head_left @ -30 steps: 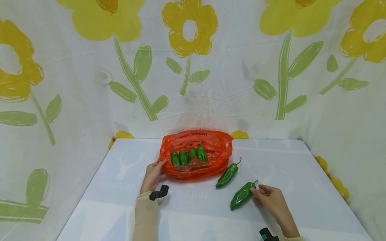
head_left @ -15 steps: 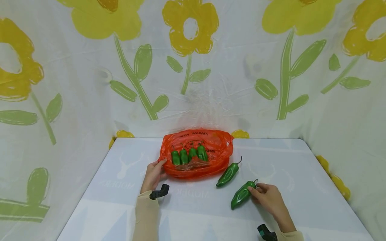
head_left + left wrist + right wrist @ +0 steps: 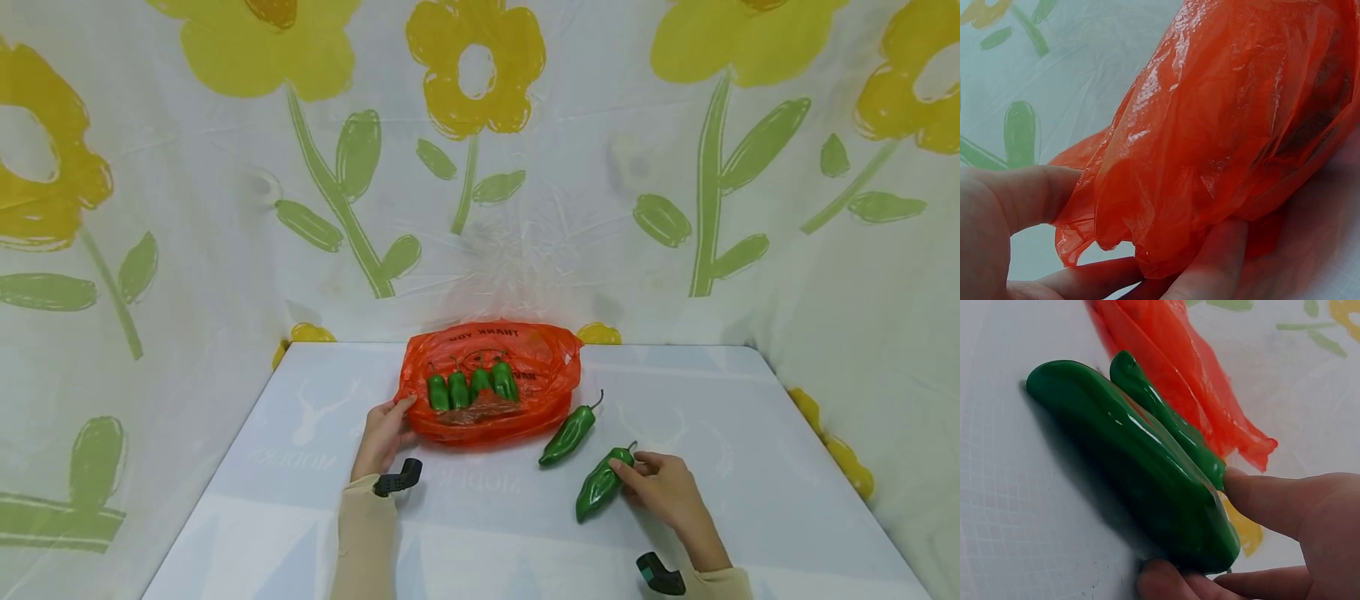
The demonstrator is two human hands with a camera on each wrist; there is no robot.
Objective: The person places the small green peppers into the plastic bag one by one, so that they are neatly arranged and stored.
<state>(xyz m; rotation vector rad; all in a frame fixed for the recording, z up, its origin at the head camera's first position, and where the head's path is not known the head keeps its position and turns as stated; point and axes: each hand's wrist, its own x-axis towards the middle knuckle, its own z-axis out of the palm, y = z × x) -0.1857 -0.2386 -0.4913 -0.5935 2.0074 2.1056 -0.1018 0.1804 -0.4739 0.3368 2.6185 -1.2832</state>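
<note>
At the back of the table lies a red plastic bag (image 3: pixel 525 425), its mouth turned toward me. Several green peppers (image 3: pixel 459 390) stand in a row inside it, stems up. My left hand (image 3: pixel 381 435) grips the bag's left edge; up close in the left wrist view, the fingers (image 3: pixel 1216 262) hold its crumpled plastic (image 3: pixel 1160 206). On the right, my right hand (image 3: pixel 667 492) holds a long green pepper (image 3: pixel 600 490) near its stem end, thumb on top. In the right wrist view this glossy pepper (image 3: pixel 1129 462) lies between thumb and fingers, low over the table.
Another green pepper (image 3: pixel 567 437) lies between the bag and my right hand, stem pointing away. The pale printed table (image 3: pixel 480 533) is backed by a white curtain (image 3: pixel 570 167) with yellow flowers. Black wrist cameras (image 3: pixel 400 477) sit on both wrists.
My right hand has shifted slightly left and closer over the pepper, its thumb now further onto it. The left hand and bag stay put.
</note>
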